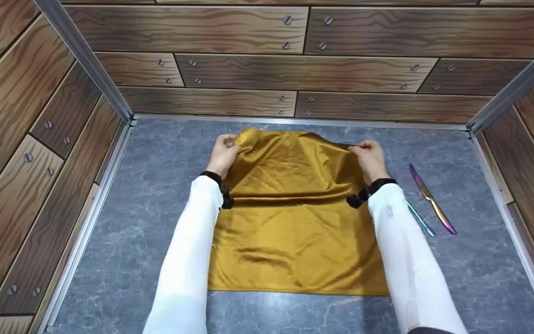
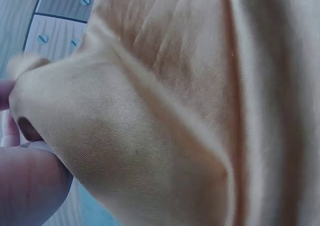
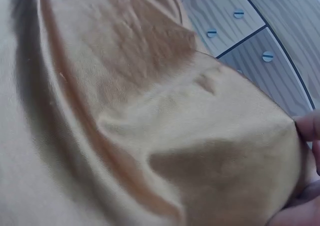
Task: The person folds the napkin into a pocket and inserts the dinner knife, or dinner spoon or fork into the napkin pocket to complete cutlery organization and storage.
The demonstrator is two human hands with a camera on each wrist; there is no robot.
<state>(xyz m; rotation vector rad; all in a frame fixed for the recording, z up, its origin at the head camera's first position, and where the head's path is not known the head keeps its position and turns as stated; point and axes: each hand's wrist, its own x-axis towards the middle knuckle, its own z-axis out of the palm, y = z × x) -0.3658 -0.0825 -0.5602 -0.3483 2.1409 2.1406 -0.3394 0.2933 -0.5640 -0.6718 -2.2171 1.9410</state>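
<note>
While my left hand (image 1: pixel 224 150) and right hand (image 1: pixel 370 155) pinched the cloth's (image 1: pixel 290 218) far corners, it lay lengthwise away from me, sleeves hiding its side edges.

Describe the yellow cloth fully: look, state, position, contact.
The cloth is mustard-gold, smooth, faintly shiny fabric, roughly rectangular, lying on the grey marbled surface. Its near edge lies flat; its far corners are lifted and bunched, pinched by the left hand and right hand. Soft creases cross its middle.
</note>
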